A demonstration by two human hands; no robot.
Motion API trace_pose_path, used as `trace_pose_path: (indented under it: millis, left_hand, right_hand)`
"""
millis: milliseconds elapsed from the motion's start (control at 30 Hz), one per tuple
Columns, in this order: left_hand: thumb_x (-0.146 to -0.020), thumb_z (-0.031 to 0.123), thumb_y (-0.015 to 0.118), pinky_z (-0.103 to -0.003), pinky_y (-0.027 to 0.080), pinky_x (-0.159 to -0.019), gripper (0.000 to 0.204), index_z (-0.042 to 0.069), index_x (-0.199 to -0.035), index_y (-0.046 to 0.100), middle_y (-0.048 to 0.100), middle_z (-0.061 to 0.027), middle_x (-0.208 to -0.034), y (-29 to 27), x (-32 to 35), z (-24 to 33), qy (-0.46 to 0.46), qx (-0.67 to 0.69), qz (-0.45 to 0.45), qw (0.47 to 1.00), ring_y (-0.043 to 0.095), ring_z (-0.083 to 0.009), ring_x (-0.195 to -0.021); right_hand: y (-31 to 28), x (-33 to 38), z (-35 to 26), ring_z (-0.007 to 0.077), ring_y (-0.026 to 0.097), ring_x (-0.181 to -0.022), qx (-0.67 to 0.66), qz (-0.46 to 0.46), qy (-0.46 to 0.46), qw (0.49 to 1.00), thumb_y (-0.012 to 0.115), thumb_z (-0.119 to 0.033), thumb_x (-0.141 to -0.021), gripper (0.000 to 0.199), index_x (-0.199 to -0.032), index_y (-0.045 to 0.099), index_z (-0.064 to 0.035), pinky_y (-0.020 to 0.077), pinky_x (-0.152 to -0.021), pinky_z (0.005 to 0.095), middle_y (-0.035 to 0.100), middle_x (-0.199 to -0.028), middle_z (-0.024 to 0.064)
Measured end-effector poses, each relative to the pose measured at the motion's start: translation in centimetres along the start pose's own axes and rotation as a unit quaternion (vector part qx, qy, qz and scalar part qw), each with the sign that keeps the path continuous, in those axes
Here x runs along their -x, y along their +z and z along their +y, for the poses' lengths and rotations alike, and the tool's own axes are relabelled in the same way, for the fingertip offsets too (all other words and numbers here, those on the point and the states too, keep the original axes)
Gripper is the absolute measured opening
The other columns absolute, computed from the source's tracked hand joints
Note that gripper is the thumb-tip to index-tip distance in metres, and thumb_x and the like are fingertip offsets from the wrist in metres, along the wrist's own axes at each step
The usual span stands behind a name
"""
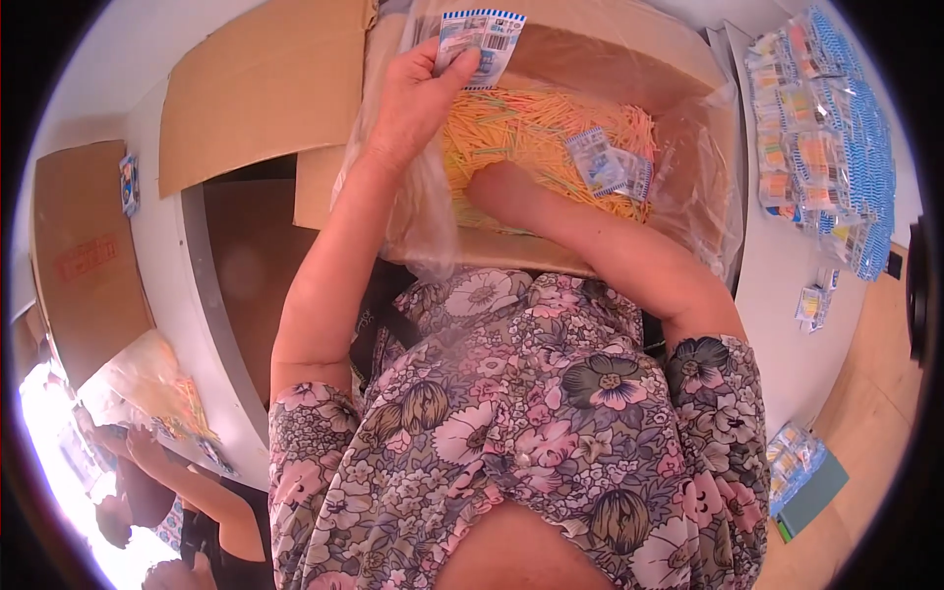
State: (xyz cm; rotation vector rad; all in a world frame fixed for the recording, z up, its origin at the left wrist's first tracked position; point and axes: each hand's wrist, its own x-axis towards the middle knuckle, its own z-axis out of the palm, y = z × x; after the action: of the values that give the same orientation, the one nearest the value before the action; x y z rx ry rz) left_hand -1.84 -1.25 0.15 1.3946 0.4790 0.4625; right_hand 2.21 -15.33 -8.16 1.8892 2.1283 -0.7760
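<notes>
My left hand (418,93) is closed on a small flat packet (498,41) with blue-striped ends, thumb across its front, raised above the far left part of a cardboard box (629,44). Thin yellow, orange and green sticks (551,110) lie heaped inside the box, which a clear plastic liner (725,192) covers at the sides. My right hand (500,192) reaches down into the heap near the box's near side; its fingers are hidden, so what they hold does not show. Right of it, a few packets like the held one (592,160) rest on the sticks.
A large pile of filled blue-striped packets (821,147) stands at the right, with loose packets (812,307) nearer. More packets (795,460) lie lower right beside a green panel (816,497). Cardboard flaps (261,93) rise at the left. A co-worker's hands (147,452) show lower left.
</notes>
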Motion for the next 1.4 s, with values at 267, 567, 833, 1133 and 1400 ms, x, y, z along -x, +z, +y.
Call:
trace_pose_path:
  millis: [267, 567, 833, 1133, 1400]
  left_hand:
    - [-0.089, 0.012, 0.06, -0.022, 0.049, -0.075, 0.021, -0.001, -0.105, 0.064, 0.066, -0.001, -0.091, 0.7, 0.7, 1.1, -0.003, -0.009, -0.003, 1.0, 0.059, -0.0054, -0.081]
    - [-0.088, 0.009, 0.059, -0.022, 0.049, -0.073, 0.02, -0.001, -0.104, 0.064, 0.066, -0.0013, -0.091, 0.6, 0.1, 0.4, -0.007, 0.012, -0.011, 1.0, 0.059, -0.0055, -0.08]
    - [-0.088, 0.01, 0.06, -0.022, 0.047, -0.075, 0.019, 0.0, -0.103, 0.064, 0.066, -0.0018, -0.092, 0.0, 0.4, 0.9, -0.015, 0.023, 0.029, 0.999, 0.058, -0.0059, -0.081]
    - [-0.089, 0.01, 0.059, -0.024, 0.048, -0.078, 0.017, 0.001, -0.103, 0.064, 0.066, -0.0015, -0.094, 0.7, 0.9, 1.4, -0.023, 0.07, 0.041, 0.996, 0.06, -0.0074, -0.082]
    - [-0.088, 0.009, 0.059, -0.025, 0.047, -0.079, 0.015, 0.002, -0.1, 0.064, 0.065, -0.0006, -0.095, 0.0, 1.5, 0.1, -0.122, 0.035, -0.062, 0.99, 0.058, -0.0063, -0.084]
  right_hand:
    - [2.0, -0.8, -1.5, 0.0261, 0.065, -0.088, 0.03, -0.024, 0.034, 0.999, 0.056, -0.014, -0.079, 0.019, -0.09, 0.071, -0.0083, 0.051, -0.068, 0.0372, 0.068, -0.093, 0.0108]
    - [2.6, -0.9, -1.9, 0.023, 0.064, -0.087, 0.126, -0.062, 0.012, 0.99, 0.058, -0.021, -0.08, 0.02, -0.092, 0.072, -0.0117, 0.0431, -0.065, 0.0353, 0.068, -0.094, 0.0046]
    - [-1.7, 1.5, 2.7, 0.0271, 0.063, -0.078, -0.214, 0.032, 0.116, 0.969, 0.054, -0.017, -0.084, 0.027, -0.106, 0.06, -0.0029, 0.0475, -0.064, 0.042, 0.066, -0.088, 0.0092]
    - [-0.9, -2.1, 10.7, 0.0193, 0.058, -0.078, -0.84, 0.136, 0.172, 0.497, 0.052, -0.017, -0.089, 0.014, -0.096, 0.054, -0.0038, 0.0527, -0.07, 0.0386, 0.055, -0.083, 0.0071]
    - [-5.3, 1.9, 7.9, 0.0104, 0.054, -0.088, -0.739, 0.336, 0.067, 0.581, 0.045, -0.029, -0.096, 0.028, -0.106, 0.054, -0.0045, 0.0474, -0.075, 0.0348, 0.057, -0.09, 0.0011]
